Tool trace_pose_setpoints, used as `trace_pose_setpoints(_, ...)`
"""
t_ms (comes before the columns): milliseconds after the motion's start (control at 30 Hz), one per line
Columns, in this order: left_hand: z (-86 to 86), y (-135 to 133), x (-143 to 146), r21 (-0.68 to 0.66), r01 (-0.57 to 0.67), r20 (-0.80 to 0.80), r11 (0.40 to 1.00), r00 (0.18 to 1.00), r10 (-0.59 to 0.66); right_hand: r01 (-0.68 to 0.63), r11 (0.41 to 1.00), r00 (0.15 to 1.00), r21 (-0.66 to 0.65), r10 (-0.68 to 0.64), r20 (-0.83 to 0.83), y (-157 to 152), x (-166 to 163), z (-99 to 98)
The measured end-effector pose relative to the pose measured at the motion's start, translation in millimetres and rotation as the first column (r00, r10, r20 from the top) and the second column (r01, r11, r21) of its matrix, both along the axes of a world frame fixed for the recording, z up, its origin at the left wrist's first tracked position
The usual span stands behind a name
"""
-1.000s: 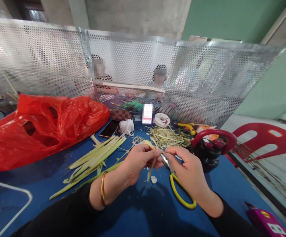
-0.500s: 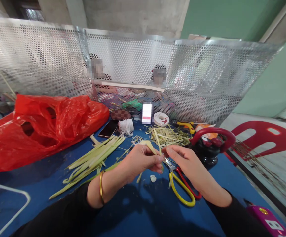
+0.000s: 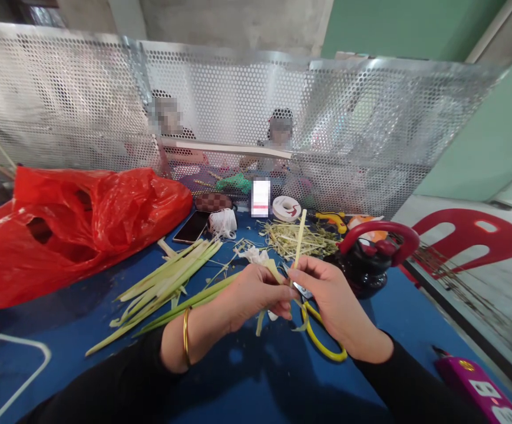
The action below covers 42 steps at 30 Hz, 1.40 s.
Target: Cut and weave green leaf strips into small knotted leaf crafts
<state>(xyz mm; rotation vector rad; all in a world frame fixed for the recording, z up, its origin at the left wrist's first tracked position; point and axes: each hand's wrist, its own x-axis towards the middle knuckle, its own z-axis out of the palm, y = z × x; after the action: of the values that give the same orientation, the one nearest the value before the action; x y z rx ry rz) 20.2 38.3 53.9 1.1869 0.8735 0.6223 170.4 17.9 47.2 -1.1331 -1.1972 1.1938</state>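
Observation:
In the middle of the blue table, my left hand (image 3: 260, 294) is closed on a pale husk-like leaf piece (image 3: 274, 270), fingers pinched together. My right hand (image 3: 329, 294) meets it and pinches a narrow pale-yellow plant strip (image 3: 300, 235) that stands nearly upright; its lower end is partly hidden by the fingers. Thin leaf ends hang below both hands. Under my right hand lie scissors (image 3: 326, 351), their yellow handle showing and their blades partly covered. Left of my hands is a bunch of long green-yellow leaves (image 3: 167, 282).
Shredded plant trimmings (image 3: 282, 235) lie beyond my hands, near a white tape roll (image 3: 286, 207). A black pot (image 3: 364, 274) with a red handle stands right. A red plastic bag (image 3: 83, 218), phone (image 3: 191, 227) and white thread (image 3: 223, 224) are left. A perforated metal screen (image 3: 238, 94) rises behind.
The narrow strip now stands more upright in my right hand, which has closed on it and covers more of the scissors. The view has shifted slightly.

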Motion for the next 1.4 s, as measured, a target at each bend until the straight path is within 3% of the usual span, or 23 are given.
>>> trace_pose_setpoints(233,2.5,-0.5,0.5,-0.015,0.070,0.002,0.997,0.998,-0.070,0.067,0.997,0.997,0.026,-0.068,0.037,-0.6,-7.4,-10.1)
trace_pose_setpoints(367,3.3,1.5,-0.7,-0.062,0.104,0.010,0.993,0.995,-0.104,0.073,0.995,0.970,0.071,-0.087,0.226,7.4,1.6,-12.7)
trace_pose_setpoints(433,3.8,2.6,-1.8,-0.077,0.130,0.039,0.988,0.991,-0.127,0.154,0.969,0.912,0.193,-0.214,0.349,11.2,9.9,-9.8)
trace_pose_setpoints(500,3.8,3.0,-2.7,-0.084,0.140,0.059,0.987,0.989,-0.135,0.198,0.898,0.817,0.393,-0.373,0.440,12.7,18.0,-3.9)
trace_pose_setpoints(533,3.5,2.9,-2.8,-0.084,0.140,0.059,0.987,0.989,-0.135,0.148,0.868,0.778,0.475,-0.398,0.486,12.6,21.1,-0.4)
trace_pose_setpoints(600,2.1,2.2,-2.6,-0.073,0.139,0.052,0.988,0.989,-0.135,-0.033,0.856,0.743,0.515,-0.324,0.586,10.8,23.8,5.7)
trace_pose_setpoints(667,-0.2,1.3,-1.4,-0.052,0.140,0.023,0.989,0.990,-0.139,-0.186,0.881,0.732,0.436,-0.172,0.659,8.1,21.4,8.7)
trace_pose_setpoints(733,-2.3,0.6,0.1,-0.046,0.147,-0.024,0.988,0.989,-0.149,-0.235,0.914,0.732,0.331,-0.058,0.679,5.7,15.1,7.4)
trace_pose_setpoints(1033,-5.4,1.6,2.7,-0.011,0.097,-0.094,0.995,0.991,-0.097,0.027,0.994,0.946,0.109,-0.060,0.317,3.4,-1.5,-4.3)
trace_pose_setpoints(1233,-11.5,2.1,2.4,0.114,0.128,-0.079,0.985,0.990,-0.120,0.043,0.998,0.990,0.047,-0.049,0.129,1.7,-1.3,-0.9)
trace_pose_setpoints(1400,-11.6,1.0,-1.3,0.290,0.192,-0.193,0.937,0.971,-0.139,0.040,0.999,0.999,0.008,-0.040,-0.004,-0.6,-3.6,-2.3)
